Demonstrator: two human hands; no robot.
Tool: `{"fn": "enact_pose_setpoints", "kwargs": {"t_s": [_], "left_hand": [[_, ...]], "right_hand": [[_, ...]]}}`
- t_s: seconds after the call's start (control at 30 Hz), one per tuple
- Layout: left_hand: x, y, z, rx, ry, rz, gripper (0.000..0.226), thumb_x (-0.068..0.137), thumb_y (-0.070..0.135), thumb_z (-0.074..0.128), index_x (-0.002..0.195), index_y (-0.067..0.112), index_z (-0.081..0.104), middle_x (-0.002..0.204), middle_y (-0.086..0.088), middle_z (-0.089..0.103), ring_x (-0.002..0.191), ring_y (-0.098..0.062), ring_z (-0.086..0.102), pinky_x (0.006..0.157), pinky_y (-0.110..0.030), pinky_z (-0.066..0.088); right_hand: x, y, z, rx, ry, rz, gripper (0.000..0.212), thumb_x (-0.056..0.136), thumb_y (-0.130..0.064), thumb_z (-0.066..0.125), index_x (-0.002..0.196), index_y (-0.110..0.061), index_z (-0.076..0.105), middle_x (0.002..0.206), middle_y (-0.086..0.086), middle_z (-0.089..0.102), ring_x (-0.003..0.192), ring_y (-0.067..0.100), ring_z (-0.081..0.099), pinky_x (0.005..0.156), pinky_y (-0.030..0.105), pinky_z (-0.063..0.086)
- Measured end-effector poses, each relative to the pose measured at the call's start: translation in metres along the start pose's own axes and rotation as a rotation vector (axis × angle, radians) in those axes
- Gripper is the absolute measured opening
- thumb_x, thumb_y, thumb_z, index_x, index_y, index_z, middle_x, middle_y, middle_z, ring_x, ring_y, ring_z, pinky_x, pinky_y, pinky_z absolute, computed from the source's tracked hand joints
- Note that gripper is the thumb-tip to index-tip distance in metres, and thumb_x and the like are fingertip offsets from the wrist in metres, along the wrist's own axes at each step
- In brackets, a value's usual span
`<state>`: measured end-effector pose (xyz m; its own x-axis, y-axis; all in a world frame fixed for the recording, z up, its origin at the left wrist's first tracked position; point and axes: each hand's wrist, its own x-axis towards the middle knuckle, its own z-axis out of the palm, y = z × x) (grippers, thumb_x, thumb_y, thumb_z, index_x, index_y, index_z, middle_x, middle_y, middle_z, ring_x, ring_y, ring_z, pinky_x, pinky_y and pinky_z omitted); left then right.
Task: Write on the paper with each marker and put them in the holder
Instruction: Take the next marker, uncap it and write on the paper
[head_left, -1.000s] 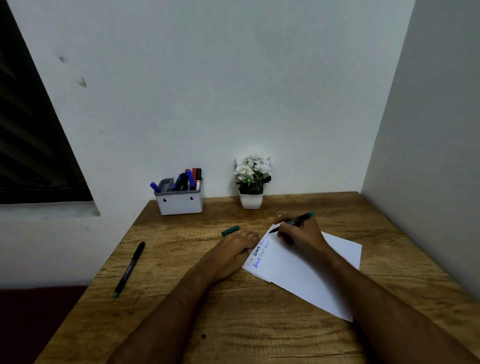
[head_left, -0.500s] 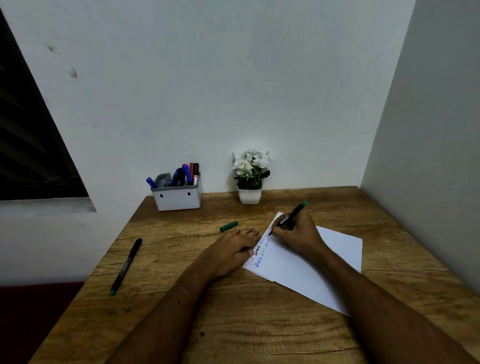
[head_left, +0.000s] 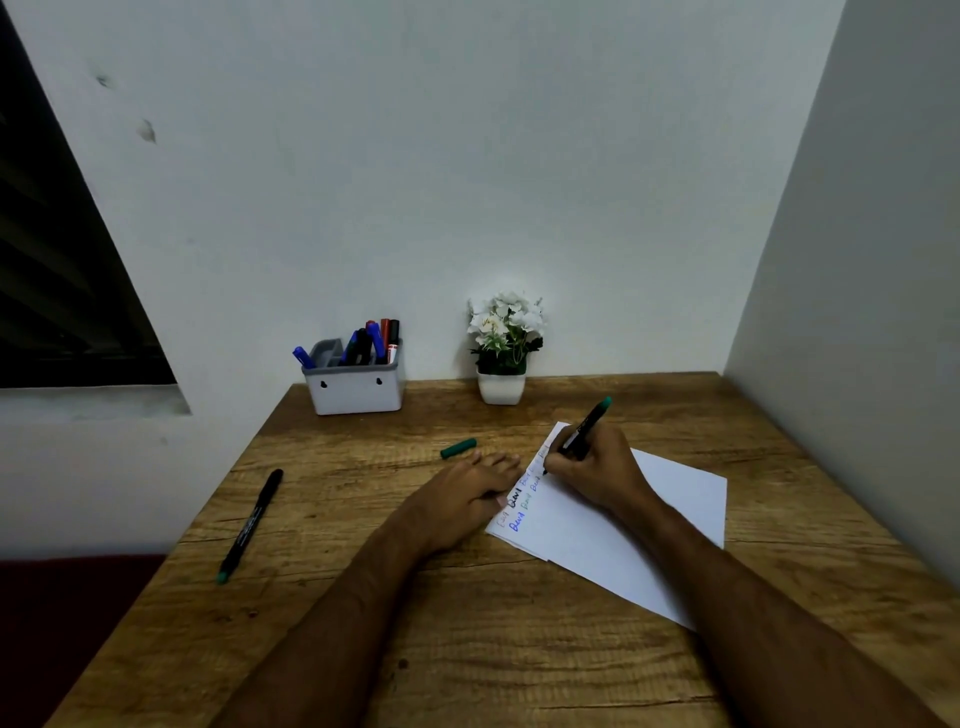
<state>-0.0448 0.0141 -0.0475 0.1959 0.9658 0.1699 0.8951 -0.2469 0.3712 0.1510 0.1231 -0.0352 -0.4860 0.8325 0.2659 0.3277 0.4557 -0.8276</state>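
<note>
— Where's the marker (head_left: 583, 429)?
— Pinched mid-barrel in the right hand (head_left: 597, 470), tip on the paper (head_left: 623, 525) at the surface's far right; left hand (head_left: 467, 496) flat, holding nothing.
— Handling?
— Light, stiff, probably slick — hold the middle.

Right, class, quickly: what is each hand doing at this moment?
Left hand: open, flat, pinning the paper edge.
Right hand: closed on the green marker, tip at the paper.
</note>
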Motion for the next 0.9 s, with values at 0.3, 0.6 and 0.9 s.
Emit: {"fn": "enact_pose_setpoints", "kwargs": {"t_s": [0.3, 0.6, 0.9], "left_hand": [[0.0003, -0.0017, 0.0013, -0.024, -0.003, 0.0, 0.05, 0.101, 0.022, 0.046, 0.15, 0.026, 0.036, 0.159, 0.009, 0.028, 0.148, -0.003, 0.018, 0.121, -0.025, 0.006], [0.0005, -0.0025, 0.0019, -0.017, 0.009, -0.002, 0.049, 0.101, 0.022, 0.046, 0.15, 0.027, 0.038, 0.159, 0.009, 0.027, 0.147, -0.002, 0.018, 0.116, -0.017, 0.001], [0.0009, -0.0029, 0.0011, -0.028, 0.009, -0.001, 0.048, 0.101, 0.021, 0.046, 0.149, 0.025, 0.04, 0.159, 0.008, 0.028, 0.148, -0.004, 0.018, 0.118, -0.02, 0.003]], "right_hand": [[0.002, 0.0042, 0.0014, 0.002, 0.021, -0.003, 0.01, 0.08, -0.008, 0.075, 0.072, -0.005, 0.07, 0.068, 0.01, 0.07, 0.06, 0.019, 0.061, 0.06, 0.036, 0.047], [0.0036, 0.0038, 0.0011, 0.006, 0.045, 0.006, 0.01, 0.082, -0.008, 0.075, 0.073, -0.007, 0.071, 0.072, 0.01, 0.072, 0.066, 0.012, 0.063, 0.062, 0.031, 0.048], [0.0054, 0.0058, 0.002, -0.011, 0.059, 0.01, 0.014, 0.081, -0.009, 0.074, 0.068, -0.012, 0.069, 0.065, 0.004, 0.069, 0.061, 0.012, 0.063, 0.06, 0.031, 0.047]]}}
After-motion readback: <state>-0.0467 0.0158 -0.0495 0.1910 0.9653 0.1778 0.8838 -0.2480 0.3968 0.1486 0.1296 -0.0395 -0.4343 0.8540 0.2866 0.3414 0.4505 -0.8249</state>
